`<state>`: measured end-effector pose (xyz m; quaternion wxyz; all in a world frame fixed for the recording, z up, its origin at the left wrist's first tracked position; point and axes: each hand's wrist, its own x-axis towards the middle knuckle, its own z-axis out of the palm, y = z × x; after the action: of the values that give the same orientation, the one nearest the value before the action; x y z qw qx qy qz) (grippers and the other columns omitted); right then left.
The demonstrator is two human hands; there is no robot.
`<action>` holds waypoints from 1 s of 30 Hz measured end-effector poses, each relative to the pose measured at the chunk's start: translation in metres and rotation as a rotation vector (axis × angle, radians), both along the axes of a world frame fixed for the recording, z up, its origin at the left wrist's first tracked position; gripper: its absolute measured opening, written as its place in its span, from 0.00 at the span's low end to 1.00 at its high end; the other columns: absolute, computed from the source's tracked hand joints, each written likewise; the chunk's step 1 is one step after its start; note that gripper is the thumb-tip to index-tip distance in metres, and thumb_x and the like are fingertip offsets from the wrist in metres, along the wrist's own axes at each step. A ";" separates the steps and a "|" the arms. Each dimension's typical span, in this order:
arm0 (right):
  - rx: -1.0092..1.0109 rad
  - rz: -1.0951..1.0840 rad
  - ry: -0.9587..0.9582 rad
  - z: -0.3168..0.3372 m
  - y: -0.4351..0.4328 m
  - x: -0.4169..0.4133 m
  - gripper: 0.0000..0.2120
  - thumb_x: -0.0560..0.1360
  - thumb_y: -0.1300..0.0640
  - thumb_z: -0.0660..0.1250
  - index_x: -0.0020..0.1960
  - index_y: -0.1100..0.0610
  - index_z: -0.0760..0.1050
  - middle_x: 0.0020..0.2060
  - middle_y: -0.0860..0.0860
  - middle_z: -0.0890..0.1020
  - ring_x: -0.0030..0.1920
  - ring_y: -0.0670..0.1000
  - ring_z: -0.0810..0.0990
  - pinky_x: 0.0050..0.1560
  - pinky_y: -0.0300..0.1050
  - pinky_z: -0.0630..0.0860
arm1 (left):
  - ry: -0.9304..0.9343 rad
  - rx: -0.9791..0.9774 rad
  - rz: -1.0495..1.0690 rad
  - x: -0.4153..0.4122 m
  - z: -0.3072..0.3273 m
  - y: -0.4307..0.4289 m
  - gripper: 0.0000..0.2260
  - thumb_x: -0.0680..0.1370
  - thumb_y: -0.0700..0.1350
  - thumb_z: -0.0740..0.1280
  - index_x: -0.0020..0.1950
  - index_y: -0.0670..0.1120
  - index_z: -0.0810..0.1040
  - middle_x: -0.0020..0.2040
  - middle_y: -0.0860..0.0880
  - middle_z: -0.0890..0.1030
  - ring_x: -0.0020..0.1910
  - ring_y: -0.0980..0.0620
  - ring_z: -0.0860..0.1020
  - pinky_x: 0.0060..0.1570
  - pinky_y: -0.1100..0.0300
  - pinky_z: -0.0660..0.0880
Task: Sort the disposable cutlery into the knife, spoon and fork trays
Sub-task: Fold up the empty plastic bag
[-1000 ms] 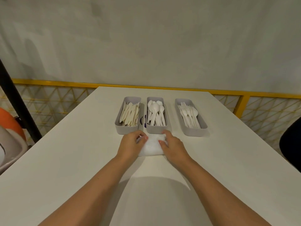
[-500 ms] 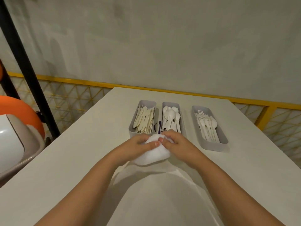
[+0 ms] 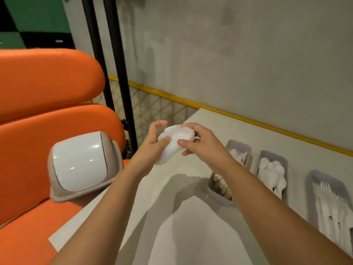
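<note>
While both hands held the crumpled white wad above the tabletop's left edge, the left hand and right hand had their fingers curled and pinched on it from either side. The swing-lid bin sat lower and to the left, on the orange seat, nearer the left hand. The cutlery lay in the knife tray, spoon tray and fork tray, away to the right, so the sorting looked finished.
</note>
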<state>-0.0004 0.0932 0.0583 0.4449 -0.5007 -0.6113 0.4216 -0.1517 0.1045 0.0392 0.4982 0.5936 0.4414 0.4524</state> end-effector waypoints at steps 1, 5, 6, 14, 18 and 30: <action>-0.014 0.006 -0.006 0.002 0.009 -0.011 0.19 0.73 0.65 0.69 0.61 0.54 0.72 0.54 0.53 0.76 0.44 0.48 0.78 0.39 0.40 0.80 | 0.007 0.005 0.046 -0.009 0.003 0.001 0.14 0.81 0.40 0.58 0.63 0.55 0.63 0.48 0.52 0.72 0.41 0.53 0.73 0.37 0.62 0.71; -0.049 0.018 -0.021 0.013 0.039 -0.060 0.21 0.72 0.66 0.67 0.58 0.49 0.66 0.52 0.56 0.76 0.42 0.53 0.79 0.41 0.46 0.81 | 0.036 0.010 0.211 -0.051 0.019 0.008 0.09 0.79 0.36 0.60 0.51 0.52 0.70 0.47 0.47 0.75 0.44 0.52 0.75 0.40 0.59 0.71; -0.038 0.036 -0.061 0.016 0.044 -0.074 0.20 0.72 0.67 0.66 0.56 0.49 0.65 0.49 0.56 0.76 0.42 0.55 0.79 0.41 0.48 0.81 | 0.064 0.001 0.256 -0.063 0.023 0.010 0.10 0.79 0.35 0.60 0.48 0.50 0.72 0.47 0.46 0.75 0.44 0.54 0.75 0.39 0.62 0.71; -0.089 0.300 -0.475 -0.008 0.061 -0.168 0.13 0.76 0.61 0.63 0.60 0.56 0.71 0.54 0.54 0.73 0.51 0.52 0.74 0.57 0.50 0.74 | 0.582 -0.257 0.768 -0.168 -0.028 0.014 0.15 0.73 0.31 0.59 0.48 0.44 0.82 0.53 0.43 0.81 0.36 0.47 0.73 0.34 0.59 0.65; -0.110 0.370 -0.577 -0.025 0.067 -0.175 0.16 0.76 0.62 0.62 0.64 0.56 0.69 0.61 0.56 0.70 0.60 0.54 0.72 0.60 0.45 0.70 | 0.629 -0.389 0.756 -0.174 -0.064 0.018 0.14 0.75 0.35 0.59 0.56 0.40 0.81 0.55 0.40 0.80 0.45 0.41 0.77 0.40 0.60 0.69; -0.310 0.344 -0.722 -0.050 0.090 -0.140 0.19 0.76 0.62 0.63 0.66 0.53 0.69 0.68 0.54 0.67 0.64 0.56 0.72 0.62 0.47 0.71 | 0.979 -0.818 0.152 -0.176 -0.114 0.064 0.27 0.77 0.59 0.59 0.74 0.54 0.60 0.74 0.40 0.60 0.72 0.36 0.61 0.70 0.42 0.61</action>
<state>-0.1403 0.1830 0.0082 0.0450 -0.5679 -0.7317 0.3742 -0.3281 0.1683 -0.0752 0.3915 0.4606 0.7955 -0.0419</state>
